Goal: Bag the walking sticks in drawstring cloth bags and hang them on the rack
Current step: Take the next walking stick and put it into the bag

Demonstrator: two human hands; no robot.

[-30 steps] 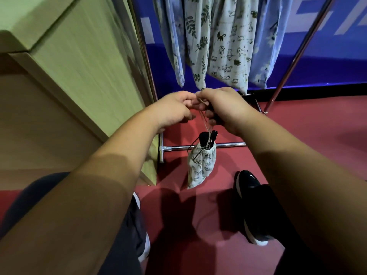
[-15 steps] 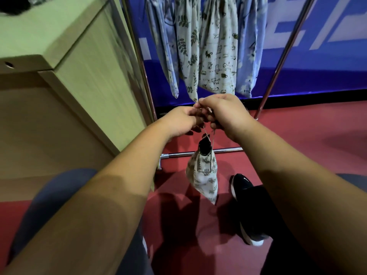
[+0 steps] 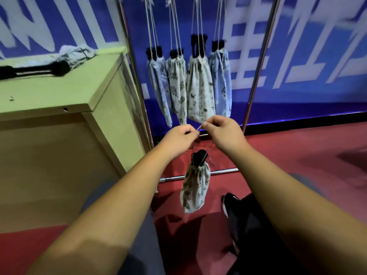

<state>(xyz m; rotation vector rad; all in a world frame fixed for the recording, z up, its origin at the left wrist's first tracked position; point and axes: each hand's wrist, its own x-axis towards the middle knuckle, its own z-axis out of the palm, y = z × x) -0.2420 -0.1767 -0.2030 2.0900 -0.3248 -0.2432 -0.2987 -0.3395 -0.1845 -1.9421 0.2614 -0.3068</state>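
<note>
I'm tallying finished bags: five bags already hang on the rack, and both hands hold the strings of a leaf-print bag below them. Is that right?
Not quite. The head view shows four bags on the rack, not five: the leftmost bag, the next bag, the third bag and the rightmost bag. The rest holds: the left hand and right hand hold the strings of the leaf-print bag.
</note>
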